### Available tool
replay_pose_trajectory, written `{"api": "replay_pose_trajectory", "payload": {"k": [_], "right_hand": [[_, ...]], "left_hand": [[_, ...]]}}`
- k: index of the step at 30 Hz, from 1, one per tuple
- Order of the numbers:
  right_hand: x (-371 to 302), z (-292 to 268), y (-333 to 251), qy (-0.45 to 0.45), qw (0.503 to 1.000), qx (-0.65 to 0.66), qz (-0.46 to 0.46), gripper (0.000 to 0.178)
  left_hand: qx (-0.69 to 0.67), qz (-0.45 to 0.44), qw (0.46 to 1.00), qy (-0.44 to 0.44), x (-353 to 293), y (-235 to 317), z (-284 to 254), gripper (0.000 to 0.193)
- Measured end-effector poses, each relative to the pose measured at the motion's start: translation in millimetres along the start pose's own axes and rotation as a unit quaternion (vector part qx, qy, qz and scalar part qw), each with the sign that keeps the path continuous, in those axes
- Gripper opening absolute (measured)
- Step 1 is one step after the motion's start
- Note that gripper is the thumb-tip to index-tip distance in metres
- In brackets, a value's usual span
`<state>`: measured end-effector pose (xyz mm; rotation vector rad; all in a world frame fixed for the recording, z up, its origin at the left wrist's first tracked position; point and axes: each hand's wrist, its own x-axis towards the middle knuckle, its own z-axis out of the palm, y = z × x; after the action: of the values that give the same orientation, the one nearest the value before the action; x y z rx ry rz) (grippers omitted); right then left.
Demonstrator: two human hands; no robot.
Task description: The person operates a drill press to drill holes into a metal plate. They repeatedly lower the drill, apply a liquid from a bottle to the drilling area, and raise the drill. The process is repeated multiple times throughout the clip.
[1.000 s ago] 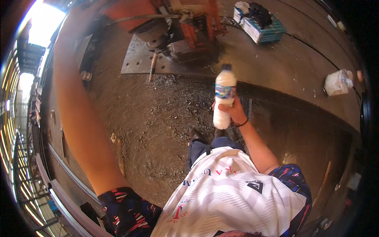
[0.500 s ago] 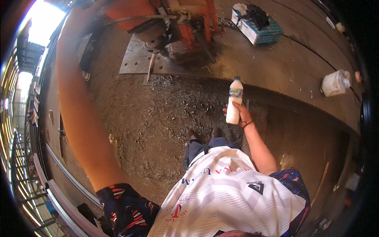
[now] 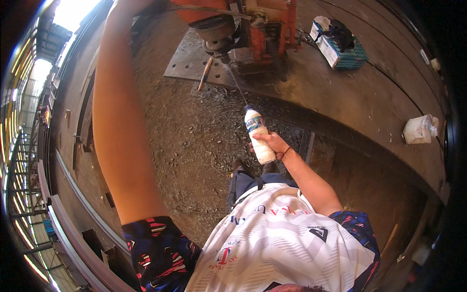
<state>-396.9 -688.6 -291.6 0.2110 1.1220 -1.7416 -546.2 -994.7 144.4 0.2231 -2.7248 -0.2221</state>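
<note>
My right hand [image 3: 273,144] is wrapped round a plastic bottle [image 3: 263,149] of milky white liquid with a dark cap. The bottle leans up and to the left, and a thin stream of liquid [image 3: 237,86] runs from its cap toward an orange machine [image 3: 272,36]. Under the machine's dark round head [image 3: 219,41] lies a metal plate [image 3: 185,57] with holes. A short stick-like tool [image 3: 206,73] rests on the plate, jutting over its edge. My left arm stretches far forward; my left hand [image 3: 130,5] is at the top edge near a long bar [image 3: 211,9], its fingers out of view.
On the broad metal surface at the right stand a teal and white box [image 3: 340,51] with a dark cloth on it and a whitish jug [image 3: 420,129]. Metal shavings [image 3: 194,131] litter the ground before my feet. Long metal beams [image 3: 78,243] lie at the left.
My right hand has brought the bottle leftward and tilted it toward the machine; a stream of liquid now shows. The view has shifted, and my left arm still reaches forward.
</note>
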Motion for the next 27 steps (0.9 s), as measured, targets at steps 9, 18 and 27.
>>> {"api": "replay_pose_trajectory", "payload": {"k": [9,18,27], "right_hand": [[6.1,5.5,5.1,-0.011,1.0,0.016,0.015,0.042],[1.4,5.7,11.2,-0.031,0.998,0.017,-0.043,0.044],[-3.4,11.2,10.3,-0.048,0.996,0.001,-0.074,0.044]], "left_hand": [[-0.017,-0.005,1.0,-0.023,-0.7,7.1,-1.3,0.054],[-0.029,0.018,0.999,-0.007,-2.6,6.0,-2.1,0.054],[-0.026,-0.005,1.0,-0.011,1.3,2.8,-0.1,0.053]]}}
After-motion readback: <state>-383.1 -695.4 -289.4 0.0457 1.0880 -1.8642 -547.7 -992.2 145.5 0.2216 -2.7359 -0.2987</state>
